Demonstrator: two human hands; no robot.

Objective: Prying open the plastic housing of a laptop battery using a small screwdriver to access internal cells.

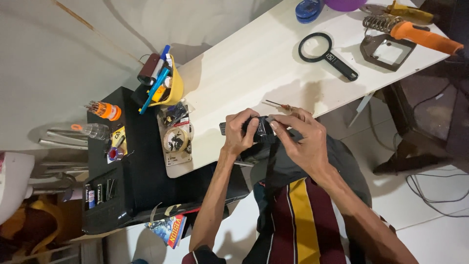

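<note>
My left hand (pixel 240 132) and my right hand (pixel 302 139) together grip a small black device (pixel 261 131) at the near edge of the white table (pixel 254 63). Left fingers wrap its left end; the right thumb and forefinger pinch a clear or silvery piece on its top. Much of the device is hidden by my fingers. A thin screwdriver with a reddish handle (pixel 279 104) lies on the table just beyond my right hand.
A black magnifying glass (pixel 325 55) lies farther back, and a soldering iron with an orange handle (pixel 415 33) rests on its stand at the far right. A yellow cup of pens (pixel 166 85) and small packets sit at the table's left end, beside a black cabinet (pixel 132 166).
</note>
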